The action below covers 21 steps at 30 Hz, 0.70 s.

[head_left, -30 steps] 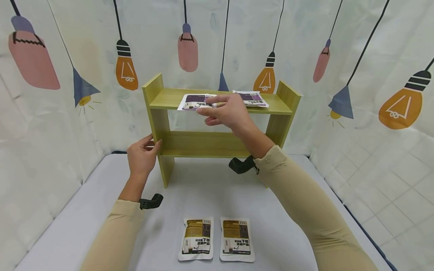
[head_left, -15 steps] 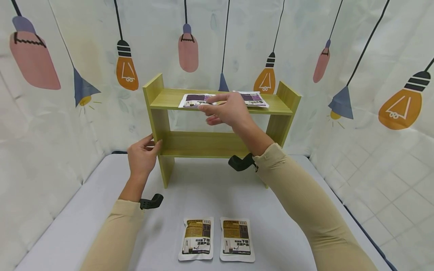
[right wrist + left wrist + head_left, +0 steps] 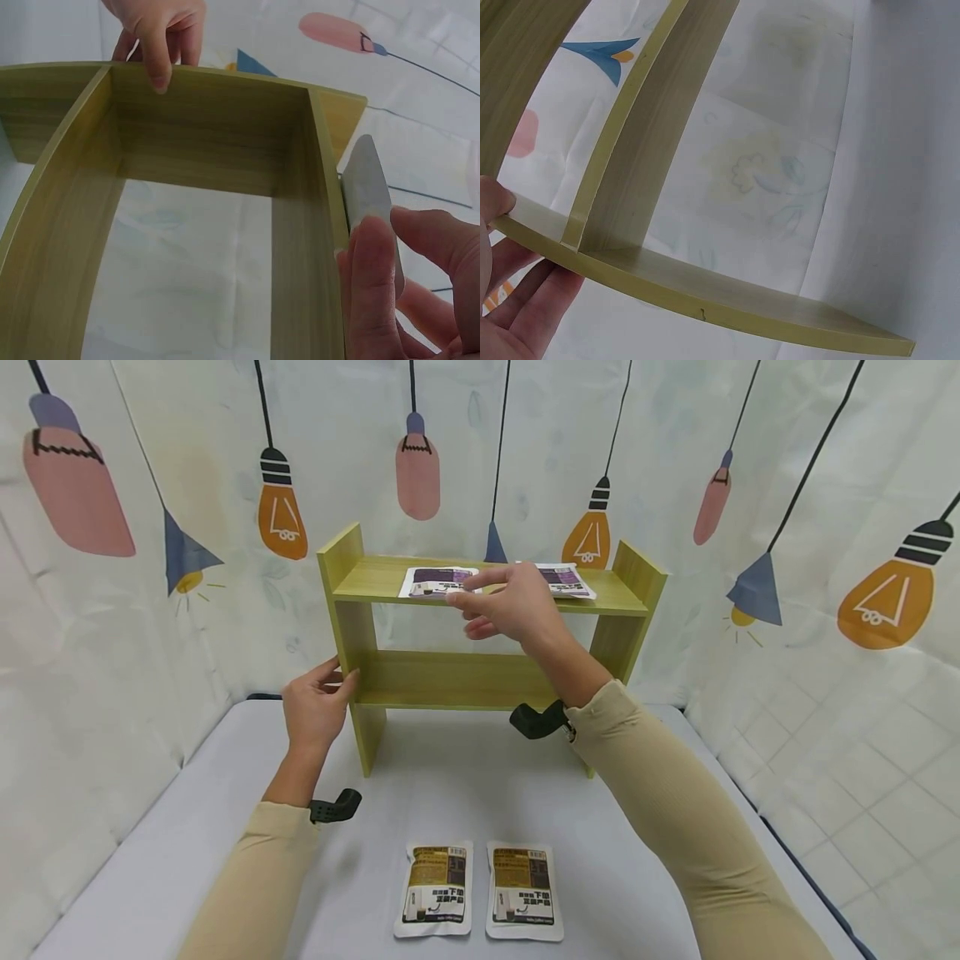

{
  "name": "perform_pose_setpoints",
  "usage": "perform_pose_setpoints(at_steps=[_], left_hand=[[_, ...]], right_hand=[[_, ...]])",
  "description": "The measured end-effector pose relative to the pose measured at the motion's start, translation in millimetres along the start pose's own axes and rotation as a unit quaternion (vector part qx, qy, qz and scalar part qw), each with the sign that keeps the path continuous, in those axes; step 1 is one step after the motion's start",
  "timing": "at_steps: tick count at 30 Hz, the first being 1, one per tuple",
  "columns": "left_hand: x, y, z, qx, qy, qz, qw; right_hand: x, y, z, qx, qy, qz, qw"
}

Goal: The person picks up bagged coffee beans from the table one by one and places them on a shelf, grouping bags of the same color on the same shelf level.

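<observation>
Two finger pinches: left hand (image 3: 312, 708) on shelf panel (image 3: 357, 631), right hand (image 3: 513, 606) on white-edged packet (image 3: 435, 582).

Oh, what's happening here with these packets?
A person is handling packets at a small wooden shelf. The right hand pinches a purple-and-white packet at the top board, while the left hand grips the shelf's side panel. Another purple-and-white packet lies up there, further right. Two brown-and-white packets lie on the table in front.
</observation>
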<state>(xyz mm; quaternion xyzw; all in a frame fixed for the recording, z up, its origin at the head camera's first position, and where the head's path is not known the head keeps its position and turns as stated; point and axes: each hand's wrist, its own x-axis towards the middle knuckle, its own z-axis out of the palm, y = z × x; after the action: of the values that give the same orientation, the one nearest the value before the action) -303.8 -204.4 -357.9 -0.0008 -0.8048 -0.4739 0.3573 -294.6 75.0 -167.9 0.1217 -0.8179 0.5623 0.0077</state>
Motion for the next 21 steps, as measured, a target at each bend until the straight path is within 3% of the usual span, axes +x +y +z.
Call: perform_pose_setpoints(at_steps=[21], left_hand=[[-0.2,0.1,-0.4,0.002,0.01,0.015,0.9998]], right_hand=[[7.2,-6.8,5.6,-0.071,0.019,-0.021,0.997]])
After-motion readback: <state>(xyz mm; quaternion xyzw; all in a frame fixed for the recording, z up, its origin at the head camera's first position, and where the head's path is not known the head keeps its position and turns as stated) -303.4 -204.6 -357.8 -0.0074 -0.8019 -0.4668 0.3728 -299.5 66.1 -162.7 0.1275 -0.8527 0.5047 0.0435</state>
